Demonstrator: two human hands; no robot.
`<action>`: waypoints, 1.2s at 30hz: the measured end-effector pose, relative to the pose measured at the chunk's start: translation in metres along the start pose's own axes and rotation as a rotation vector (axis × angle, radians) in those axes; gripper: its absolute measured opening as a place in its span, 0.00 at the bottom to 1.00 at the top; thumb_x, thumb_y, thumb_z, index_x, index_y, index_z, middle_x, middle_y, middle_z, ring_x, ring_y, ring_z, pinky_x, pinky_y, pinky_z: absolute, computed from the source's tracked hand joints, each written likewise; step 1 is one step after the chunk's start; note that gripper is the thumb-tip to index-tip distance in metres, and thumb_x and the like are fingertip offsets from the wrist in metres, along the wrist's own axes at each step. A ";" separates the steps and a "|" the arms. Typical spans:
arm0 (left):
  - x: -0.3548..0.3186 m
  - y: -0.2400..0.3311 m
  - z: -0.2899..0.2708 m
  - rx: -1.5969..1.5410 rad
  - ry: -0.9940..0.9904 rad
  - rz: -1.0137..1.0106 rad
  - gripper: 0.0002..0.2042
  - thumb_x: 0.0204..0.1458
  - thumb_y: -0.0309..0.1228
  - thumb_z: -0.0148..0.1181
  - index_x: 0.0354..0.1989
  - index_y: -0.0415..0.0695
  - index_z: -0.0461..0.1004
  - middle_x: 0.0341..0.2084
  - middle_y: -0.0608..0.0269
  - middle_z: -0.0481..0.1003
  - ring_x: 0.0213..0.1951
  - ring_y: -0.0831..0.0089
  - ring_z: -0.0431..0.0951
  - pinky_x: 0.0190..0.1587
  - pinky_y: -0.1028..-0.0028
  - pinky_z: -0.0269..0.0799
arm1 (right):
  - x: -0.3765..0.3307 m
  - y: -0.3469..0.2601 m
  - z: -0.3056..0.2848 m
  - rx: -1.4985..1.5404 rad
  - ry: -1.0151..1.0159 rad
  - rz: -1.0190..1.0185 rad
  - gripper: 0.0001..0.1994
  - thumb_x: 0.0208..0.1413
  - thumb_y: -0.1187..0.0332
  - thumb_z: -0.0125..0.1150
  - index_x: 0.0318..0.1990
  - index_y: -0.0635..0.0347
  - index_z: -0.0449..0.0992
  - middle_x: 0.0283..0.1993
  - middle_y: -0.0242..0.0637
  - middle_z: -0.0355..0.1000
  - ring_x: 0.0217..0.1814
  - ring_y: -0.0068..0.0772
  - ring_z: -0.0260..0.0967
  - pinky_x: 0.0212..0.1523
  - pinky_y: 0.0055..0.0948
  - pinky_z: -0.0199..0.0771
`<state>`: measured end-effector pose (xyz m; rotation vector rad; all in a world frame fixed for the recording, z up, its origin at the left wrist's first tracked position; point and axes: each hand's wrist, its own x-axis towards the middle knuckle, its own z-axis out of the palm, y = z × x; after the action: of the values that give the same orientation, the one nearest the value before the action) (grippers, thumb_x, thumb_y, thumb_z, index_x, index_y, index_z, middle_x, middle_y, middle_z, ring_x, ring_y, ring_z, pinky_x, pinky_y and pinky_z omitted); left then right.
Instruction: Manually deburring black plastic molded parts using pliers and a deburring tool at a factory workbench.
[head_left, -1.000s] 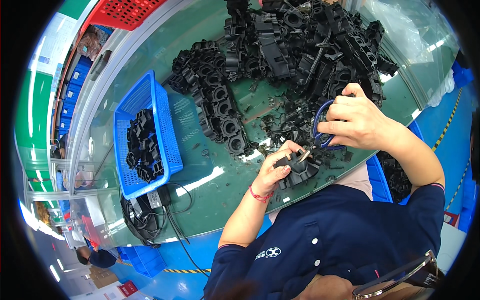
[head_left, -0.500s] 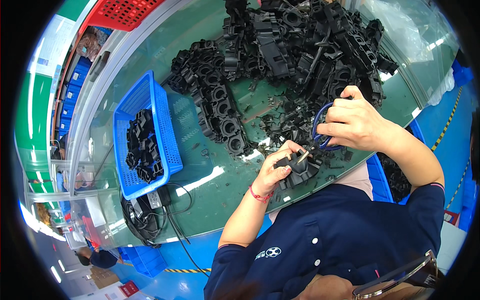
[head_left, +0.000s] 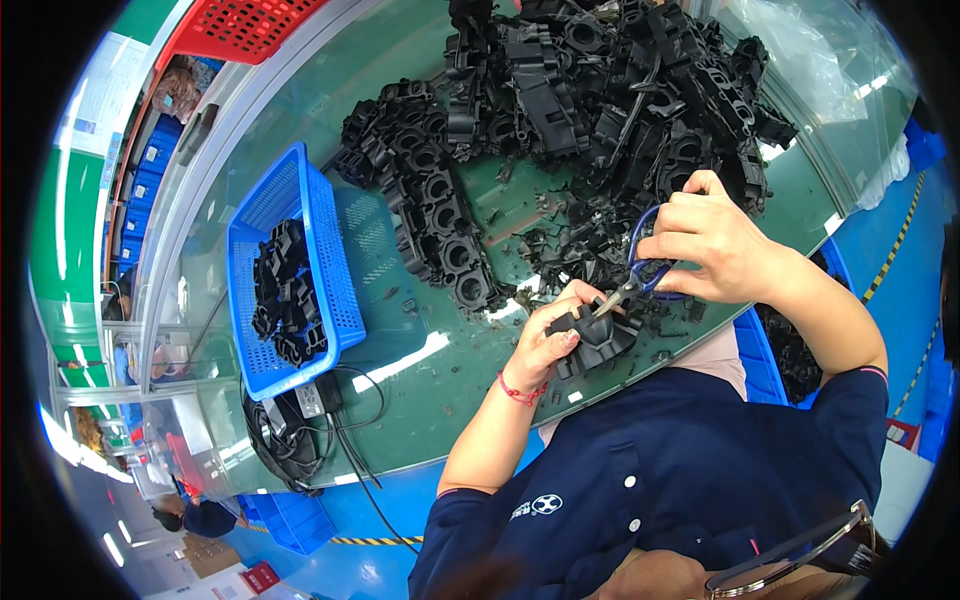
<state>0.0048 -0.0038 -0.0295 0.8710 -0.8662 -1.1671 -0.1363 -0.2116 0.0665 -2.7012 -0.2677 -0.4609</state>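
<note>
Near the table's front edge, my left hand [head_left: 545,342] is closed on a black molded plastic part [head_left: 598,346], its thumb pressed along the side. My right hand [head_left: 708,245] grips scissors [head_left: 645,235] with dark blue loop handles. Their metal blades point down and left and meet the upper side of the part. Whether the tips are cutting into it is too small to tell. Black plastic scraps [head_left: 570,240] lie just beyond both hands.
A big heap of black molded parts [head_left: 540,90] covers the far table. A row of joined parts [head_left: 440,215] lies left of the scraps. At the left stands a blue basket [head_left: 345,300] holding black parts, with cables [head_left: 345,440] beside it. A blue bin [head_left: 760,360] is below the right edge.
The scissor handles have closed a little and tilted, and the blades show more plainly against the part. My left hand and the part have barely moved.
</note>
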 end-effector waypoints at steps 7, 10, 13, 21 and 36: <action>0.000 -0.005 -0.004 0.053 -0.004 0.023 0.34 0.45 0.52 0.56 0.42 0.24 0.70 0.41 0.50 0.67 0.44 0.64 0.71 0.50 0.69 0.66 | 0.005 -0.003 -0.006 -0.130 -0.044 -0.070 0.16 0.37 0.61 0.68 0.37 0.50 0.75 0.29 0.26 0.62 0.33 0.29 0.63 0.47 0.39 0.57; -0.001 -0.004 -0.003 0.028 0.010 -0.004 0.33 0.45 0.51 0.56 0.42 0.25 0.71 0.40 0.50 0.68 0.44 0.65 0.70 0.50 0.69 0.66 | 0.006 -0.004 -0.004 -0.126 -0.045 -0.076 0.16 0.38 0.60 0.68 0.37 0.50 0.74 0.28 0.26 0.61 0.32 0.29 0.63 0.46 0.39 0.57; -0.001 -0.004 -0.003 0.016 0.012 -0.006 0.32 0.45 0.51 0.56 0.41 0.25 0.71 0.41 0.51 0.68 0.44 0.65 0.70 0.50 0.69 0.66 | 0.004 -0.003 -0.002 -0.137 -0.023 -0.087 0.16 0.38 0.60 0.67 0.37 0.50 0.74 0.28 0.26 0.61 0.32 0.29 0.63 0.46 0.39 0.57; -0.001 -0.006 -0.005 0.033 -0.005 0.004 0.31 0.45 0.50 0.56 0.41 0.26 0.71 0.42 0.50 0.67 0.46 0.64 0.69 0.51 0.68 0.65 | 0.001 -0.001 0.004 -0.180 0.032 -0.123 0.16 0.37 0.61 0.67 0.36 0.51 0.74 0.27 0.26 0.61 0.31 0.28 0.63 0.44 0.38 0.57; 0.000 0.002 0.001 0.023 0.017 0.000 0.34 0.45 0.52 0.55 0.42 0.25 0.71 0.40 0.50 0.69 0.45 0.65 0.69 0.50 0.69 0.64 | 0.001 -0.003 0.001 -0.069 0.001 -0.020 0.15 0.37 0.61 0.69 0.35 0.51 0.74 0.27 0.26 0.63 0.32 0.28 0.63 0.44 0.36 0.55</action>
<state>0.0041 -0.0038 -0.0274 0.8989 -0.8674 -1.1506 -0.1357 -0.2087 0.0670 -2.7679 -0.2835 -0.4859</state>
